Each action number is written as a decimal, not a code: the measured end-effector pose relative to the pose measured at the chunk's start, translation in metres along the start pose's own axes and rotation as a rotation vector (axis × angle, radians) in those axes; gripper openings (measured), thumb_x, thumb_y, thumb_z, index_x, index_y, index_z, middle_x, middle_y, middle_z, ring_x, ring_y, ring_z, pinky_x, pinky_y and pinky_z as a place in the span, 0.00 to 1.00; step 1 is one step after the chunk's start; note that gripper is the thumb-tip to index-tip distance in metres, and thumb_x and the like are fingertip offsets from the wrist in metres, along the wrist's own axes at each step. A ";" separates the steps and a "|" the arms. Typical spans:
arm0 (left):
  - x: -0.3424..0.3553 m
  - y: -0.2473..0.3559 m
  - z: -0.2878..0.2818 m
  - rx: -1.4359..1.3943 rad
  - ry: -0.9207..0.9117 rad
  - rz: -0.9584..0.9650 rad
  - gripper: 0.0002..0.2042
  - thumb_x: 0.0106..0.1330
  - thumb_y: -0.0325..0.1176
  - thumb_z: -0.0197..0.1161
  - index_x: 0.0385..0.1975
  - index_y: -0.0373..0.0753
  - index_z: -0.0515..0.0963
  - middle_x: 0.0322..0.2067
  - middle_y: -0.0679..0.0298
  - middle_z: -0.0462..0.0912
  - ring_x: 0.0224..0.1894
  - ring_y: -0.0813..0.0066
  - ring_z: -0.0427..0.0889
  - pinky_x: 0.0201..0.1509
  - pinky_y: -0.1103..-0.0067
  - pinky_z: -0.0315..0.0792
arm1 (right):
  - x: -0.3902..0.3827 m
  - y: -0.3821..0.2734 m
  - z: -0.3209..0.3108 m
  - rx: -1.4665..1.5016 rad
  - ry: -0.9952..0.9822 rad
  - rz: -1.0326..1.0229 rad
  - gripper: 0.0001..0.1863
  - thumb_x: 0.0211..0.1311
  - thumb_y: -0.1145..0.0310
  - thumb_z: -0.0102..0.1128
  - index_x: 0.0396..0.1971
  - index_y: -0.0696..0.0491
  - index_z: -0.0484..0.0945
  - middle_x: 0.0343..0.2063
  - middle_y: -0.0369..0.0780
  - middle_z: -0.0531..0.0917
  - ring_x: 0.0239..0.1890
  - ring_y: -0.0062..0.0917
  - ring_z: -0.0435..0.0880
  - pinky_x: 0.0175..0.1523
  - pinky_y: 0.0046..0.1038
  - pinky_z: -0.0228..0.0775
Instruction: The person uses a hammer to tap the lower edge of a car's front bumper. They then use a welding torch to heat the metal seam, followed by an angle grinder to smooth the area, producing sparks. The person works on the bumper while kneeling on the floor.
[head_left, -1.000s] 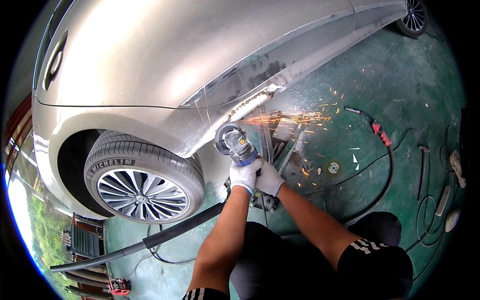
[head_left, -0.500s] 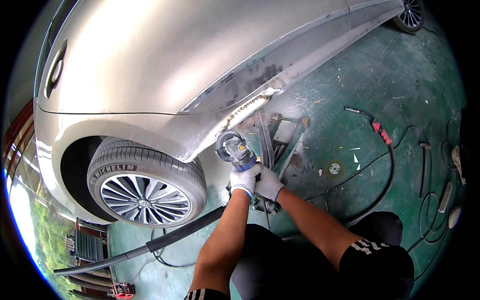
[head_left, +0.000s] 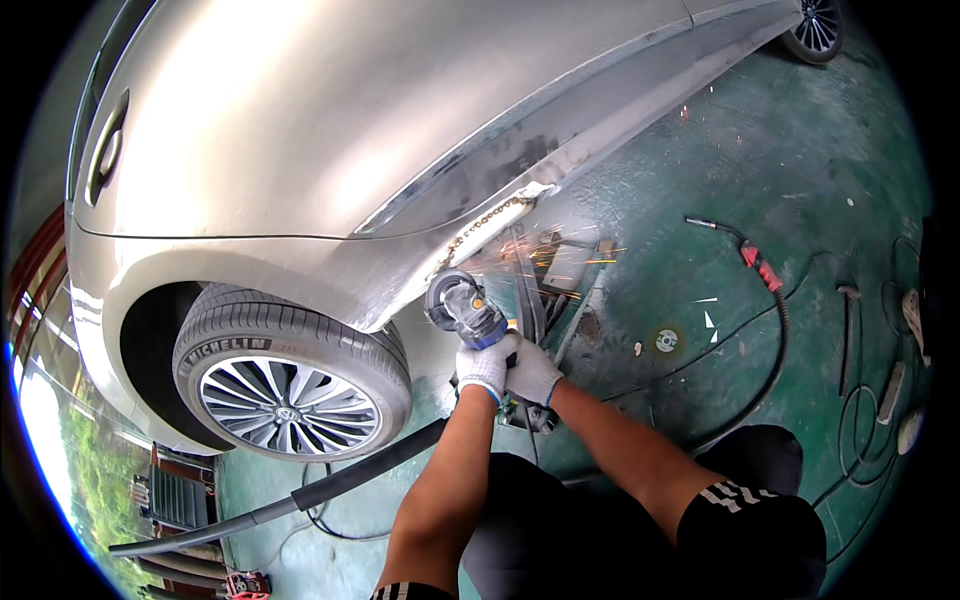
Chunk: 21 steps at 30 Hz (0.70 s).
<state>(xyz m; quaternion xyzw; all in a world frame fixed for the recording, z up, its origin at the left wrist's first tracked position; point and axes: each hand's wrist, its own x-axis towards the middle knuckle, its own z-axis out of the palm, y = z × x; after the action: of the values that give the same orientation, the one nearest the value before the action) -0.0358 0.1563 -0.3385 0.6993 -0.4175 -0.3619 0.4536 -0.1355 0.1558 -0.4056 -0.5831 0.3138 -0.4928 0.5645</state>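
Both my gloved hands grip an angle grinder (head_left: 458, 304) with a grey and blue body. My left hand (head_left: 482, 366) holds its rear, and my right hand (head_left: 532, 372) sits beside it on the same body. The grinder's disc presses against the lower sill of a silver car (head_left: 300, 130), just behind the rear wheel (head_left: 290, 380). A line of weld spots (head_left: 478, 222) runs along the sill above the disc. A few orange sparks (head_left: 570, 258) fly to the right.
A welding torch with a red handle (head_left: 755, 262) and its black cable lie on the green floor at right. A grinding disc (head_left: 667, 341) lies near it. A thick black hose (head_left: 300, 490) runs left under my arm. Tools and cords lie at far right.
The heavy spray of sparks seen a second ago has thinned to a few. The grinder and both hands shifted slightly down and left along the sill.
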 end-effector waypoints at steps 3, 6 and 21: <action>0.006 -0.007 -0.001 0.017 -0.026 -0.001 0.24 0.51 0.35 0.82 0.48 0.33 0.86 0.39 0.62 0.91 0.39 0.72 0.89 0.49 0.72 0.82 | 0.006 0.007 0.003 0.058 0.015 -0.011 0.27 0.57 0.63 0.78 0.55 0.58 0.81 0.50 0.49 0.89 0.53 0.38 0.90 0.62 0.35 0.78; 0.008 -0.009 0.001 0.018 -0.018 0.010 0.23 0.52 0.34 0.82 0.47 0.33 0.86 0.39 0.61 0.91 0.39 0.71 0.89 0.49 0.72 0.82 | 0.006 0.014 -0.001 -0.048 0.023 -0.007 0.27 0.58 0.63 0.77 0.54 0.58 0.81 0.51 0.50 0.89 0.55 0.40 0.89 0.63 0.36 0.78; 0.000 0.000 0.002 0.009 -0.010 -0.007 0.23 0.53 0.35 0.82 0.47 0.32 0.85 0.39 0.60 0.89 0.38 0.70 0.88 0.48 0.71 0.82 | 0.007 0.020 0.001 -0.084 0.051 0.004 0.28 0.59 0.58 0.76 0.54 0.58 0.81 0.48 0.51 0.90 0.54 0.41 0.90 0.61 0.37 0.80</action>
<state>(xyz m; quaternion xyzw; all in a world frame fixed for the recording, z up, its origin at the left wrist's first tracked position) -0.0379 0.1558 -0.3394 0.7010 -0.4191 -0.3651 0.4469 -0.1286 0.1466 -0.4235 -0.5929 0.3496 -0.4927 0.5324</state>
